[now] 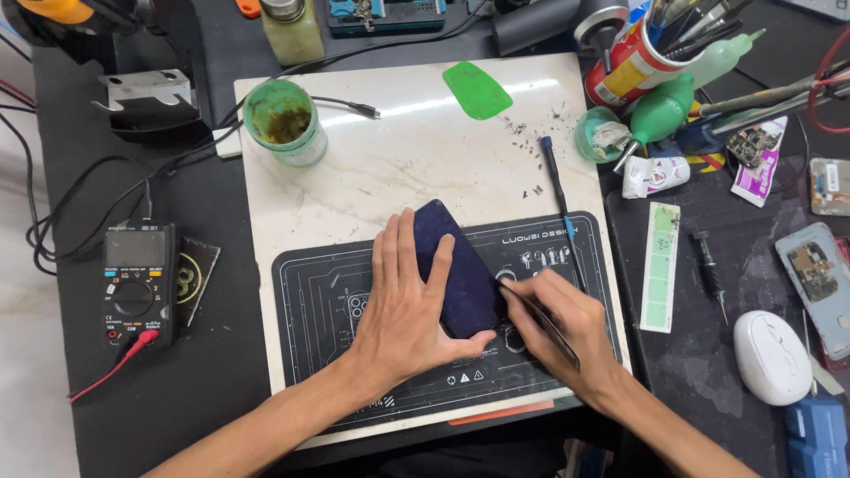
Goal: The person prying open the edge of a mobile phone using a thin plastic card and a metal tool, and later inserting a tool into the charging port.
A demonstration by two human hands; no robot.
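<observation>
A dark blue phone [458,265] lies face down on a black work mat [310,292] on a white marble slab [416,150]. My left hand [403,305] presses flat on the phone's left side, fingers spread, thumb under its lower edge. My right hand [558,323] grips a thin dark flat tool [544,323], whose tip touches the phone's right edge.
A blue-handled screwdriver [558,190] and a green plastic pick [476,88] lie on the slab, with a green-rimmed jar [283,119] at the left. A multimeter [135,279] sits at far left. A white mouse [772,357], phone parts and a cup of tools [633,57] crowd the right.
</observation>
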